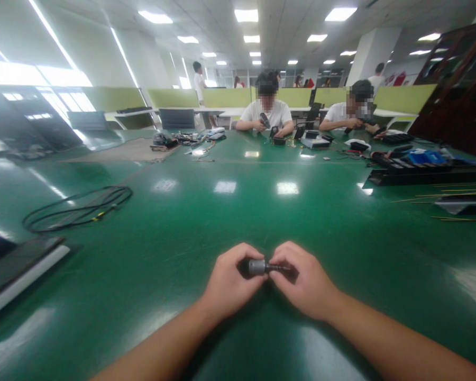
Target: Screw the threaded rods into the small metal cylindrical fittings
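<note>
Standing by the table point(162, 217), I take the cylinder point(257, 266) as landmark: grey, dark at its left end, a thin shaft point(280, 268) at its right, lying level above the near part of the green top. Whether it touches the surface I cannot tell.

Far left of the cylinder: a flat case point(24, 270), its pale edge slanting inward but well apart. Left and beyond, a coil point(98, 216) of black cable, its near loop spread toward the case. Green surface runs from the coil to the cylinder, giving the left arm wide room. Farther beyond, still left, a brownish sheet point(119, 152) with a heap of parts point(190, 138) by its right edge.

At the cylinder's left end: left hand point(232, 275), thumb and forefinger pinched on it, grip narrow, dark end tucked in the palm. Just right of the cylinder: right hand point(305, 278), fingertips nearly together about the shaft. Both wrists angle outward; knuckles touch nothing else that I see.

Straight beyond the cylinder, at the far edge, a co-worker point(265, 108) holds a dark tool point(265, 120); another co-worker point(337, 112) bends to the right of that.

Far right and beyond the cylinder: a pile with blue pieces point(424, 157), a long black channel point(428, 175) before it, then thin rods point(412, 200), well apart from the right hand.
</note>
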`<action>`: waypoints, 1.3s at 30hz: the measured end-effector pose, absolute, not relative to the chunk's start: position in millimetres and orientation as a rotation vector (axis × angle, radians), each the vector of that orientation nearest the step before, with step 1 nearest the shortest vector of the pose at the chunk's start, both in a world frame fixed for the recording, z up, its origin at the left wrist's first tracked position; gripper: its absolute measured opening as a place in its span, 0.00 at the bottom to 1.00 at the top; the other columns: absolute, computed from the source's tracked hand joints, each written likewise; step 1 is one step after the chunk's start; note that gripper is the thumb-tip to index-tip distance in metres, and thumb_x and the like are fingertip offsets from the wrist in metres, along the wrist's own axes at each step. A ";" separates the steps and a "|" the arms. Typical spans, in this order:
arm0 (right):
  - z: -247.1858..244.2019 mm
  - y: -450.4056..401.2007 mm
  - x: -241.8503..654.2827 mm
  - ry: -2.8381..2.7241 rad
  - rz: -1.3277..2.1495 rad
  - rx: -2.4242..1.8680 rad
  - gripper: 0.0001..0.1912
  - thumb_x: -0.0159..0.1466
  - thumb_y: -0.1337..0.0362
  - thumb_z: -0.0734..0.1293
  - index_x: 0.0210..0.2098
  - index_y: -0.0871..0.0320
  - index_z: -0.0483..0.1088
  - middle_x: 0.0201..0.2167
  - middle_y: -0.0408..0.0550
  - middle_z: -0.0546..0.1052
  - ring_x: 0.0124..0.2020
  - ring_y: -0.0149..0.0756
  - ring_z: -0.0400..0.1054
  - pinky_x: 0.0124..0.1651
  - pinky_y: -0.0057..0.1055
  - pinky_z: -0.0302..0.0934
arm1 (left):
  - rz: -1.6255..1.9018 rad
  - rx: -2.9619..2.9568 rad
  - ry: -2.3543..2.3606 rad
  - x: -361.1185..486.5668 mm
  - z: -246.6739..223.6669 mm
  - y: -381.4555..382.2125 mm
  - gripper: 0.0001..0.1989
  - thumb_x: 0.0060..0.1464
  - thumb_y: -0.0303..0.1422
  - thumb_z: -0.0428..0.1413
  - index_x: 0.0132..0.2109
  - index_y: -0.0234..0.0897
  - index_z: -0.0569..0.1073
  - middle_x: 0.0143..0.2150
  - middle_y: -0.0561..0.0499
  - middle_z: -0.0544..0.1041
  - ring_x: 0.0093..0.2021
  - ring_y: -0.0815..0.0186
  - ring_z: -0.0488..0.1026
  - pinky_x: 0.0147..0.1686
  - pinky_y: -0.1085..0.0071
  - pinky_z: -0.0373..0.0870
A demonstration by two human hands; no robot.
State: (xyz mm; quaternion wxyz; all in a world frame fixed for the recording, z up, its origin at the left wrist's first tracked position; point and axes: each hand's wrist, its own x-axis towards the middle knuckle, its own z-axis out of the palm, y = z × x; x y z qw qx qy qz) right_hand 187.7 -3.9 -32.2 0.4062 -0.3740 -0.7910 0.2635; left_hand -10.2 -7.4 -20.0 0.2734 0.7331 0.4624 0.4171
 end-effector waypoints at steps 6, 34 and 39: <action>-33.0 -4.0 188.2 -1.994 0.666 -0.941 0.09 0.59 0.75 0.67 0.36 0.56 0.72 0.36 0.46 0.72 0.37 0.37 0.67 0.39 0.32 0.61 | 1.116 1.963 1.261 -10.0 -19.6 -7.5 0.09 0.46 0.27 0.65 0.36 0.36 0.76 0.36 0.51 0.79 0.37 0.64 0.75 0.39 0.70 0.68; -34.3 -2.2 188.5 -1.973 0.676 -1.009 0.05 0.60 0.72 0.68 0.35 0.56 0.71 0.34 0.45 0.73 0.35 0.36 0.67 0.36 0.31 0.60 | 1.131 1.967 1.309 -11.7 -19.1 -6.0 0.09 0.45 0.28 0.64 0.35 0.37 0.75 0.35 0.50 0.79 0.36 0.63 0.75 0.38 0.70 0.69; -33.7 -3.8 188.9 -1.964 0.695 -1.030 0.05 0.61 0.71 0.68 0.36 0.56 0.71 0.34 0.45 0.73 0.35 0.36 0.67 0.36 0.31 0.60 | 1.132 1.940 1.306 -11.4 -18.3 -5.6 0.08 0.45 0.28 0.65 0.35 0.37 0.75 0.35 0.51 0.79 0.36 0.63 0.75 0.38 0.70 0.69</action>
